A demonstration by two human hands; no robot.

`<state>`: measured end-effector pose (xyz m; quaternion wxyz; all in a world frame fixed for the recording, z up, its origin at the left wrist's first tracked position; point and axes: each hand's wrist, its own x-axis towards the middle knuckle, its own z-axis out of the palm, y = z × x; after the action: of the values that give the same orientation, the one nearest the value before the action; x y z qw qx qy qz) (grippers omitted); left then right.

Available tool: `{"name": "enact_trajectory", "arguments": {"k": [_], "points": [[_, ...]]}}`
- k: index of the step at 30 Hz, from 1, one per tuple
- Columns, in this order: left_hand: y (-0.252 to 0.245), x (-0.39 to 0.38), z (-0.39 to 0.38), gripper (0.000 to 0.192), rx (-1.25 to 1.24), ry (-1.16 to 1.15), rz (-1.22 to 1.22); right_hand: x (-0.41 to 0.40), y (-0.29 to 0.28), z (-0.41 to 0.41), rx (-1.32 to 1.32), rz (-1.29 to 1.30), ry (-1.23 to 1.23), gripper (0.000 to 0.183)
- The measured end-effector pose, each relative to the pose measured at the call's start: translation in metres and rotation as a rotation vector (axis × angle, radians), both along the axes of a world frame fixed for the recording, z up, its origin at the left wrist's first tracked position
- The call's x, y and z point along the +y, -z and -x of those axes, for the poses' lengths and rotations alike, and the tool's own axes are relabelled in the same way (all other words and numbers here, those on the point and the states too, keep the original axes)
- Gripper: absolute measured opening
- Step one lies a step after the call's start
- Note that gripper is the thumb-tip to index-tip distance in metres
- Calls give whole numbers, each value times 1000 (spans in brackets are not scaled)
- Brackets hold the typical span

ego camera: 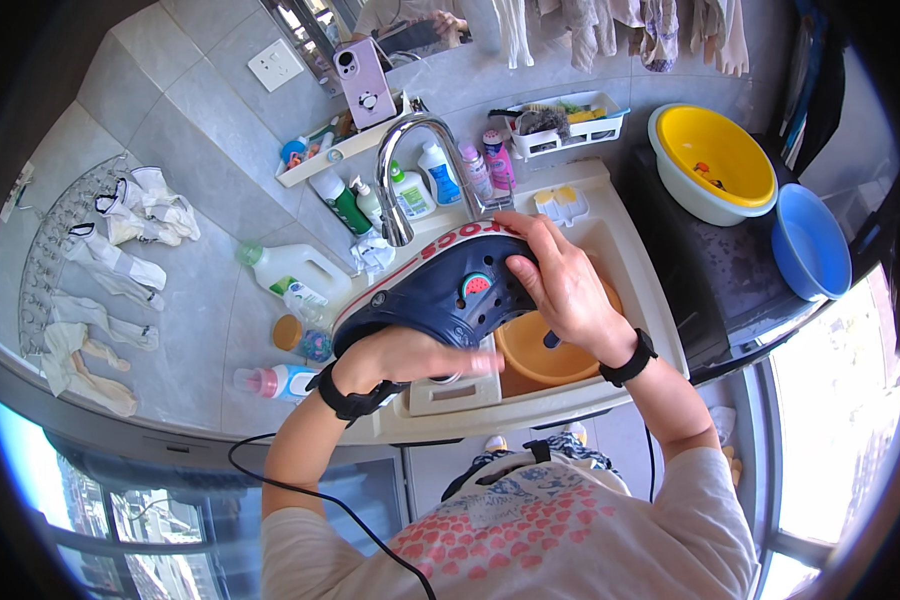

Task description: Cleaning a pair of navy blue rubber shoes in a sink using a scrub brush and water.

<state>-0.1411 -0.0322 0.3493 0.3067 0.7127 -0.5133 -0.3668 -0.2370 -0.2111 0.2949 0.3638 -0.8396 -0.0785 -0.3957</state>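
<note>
A navy Crocs clog (427, 292) with a red-and-white sole edge and a watermelon charm is held on its side over the sink (649, 300). My right hand (570, 285) grips its toe end, the thumb on the upper and the fingers at the sole. Blurred and with fingers stretched out, my left hand (412, 356) lies across the shoe's opening; its contact with the shoe is unclear. Below, an orange basin (529, 349) sits in the sink, a small dark blue piece showing over it. The chrome faucet (390, 180) arches just behind the clog.
Several bottles, including a detergent jug (300, 274), line the counter left of and behind the sink. A white washboard-like ledge (457, 394) is at the sink's front. Right stand a yellow basin (712, 157) and a blue basin (810, 240). Socks (120, 262) hang left. A cable (330, 499) crosses my left arm.
</note>
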Motion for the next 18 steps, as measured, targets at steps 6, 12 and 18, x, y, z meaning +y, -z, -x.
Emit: {"name": "enact_trajectory", "arguments": {"k": [6, 12, 18], "points": [[-5, -1, -3, 77, -160, 19, -104, 2, 0, 3, 23, -6, 7, 34], [6, 2, -3, 67, -52, 36, 54, -2, -3, 5, 40, -64, -3, 44], [9, 6, -8, 63, 511, -204, 402, -2, 25, 2, 65, -1005, -693, 79]]}}
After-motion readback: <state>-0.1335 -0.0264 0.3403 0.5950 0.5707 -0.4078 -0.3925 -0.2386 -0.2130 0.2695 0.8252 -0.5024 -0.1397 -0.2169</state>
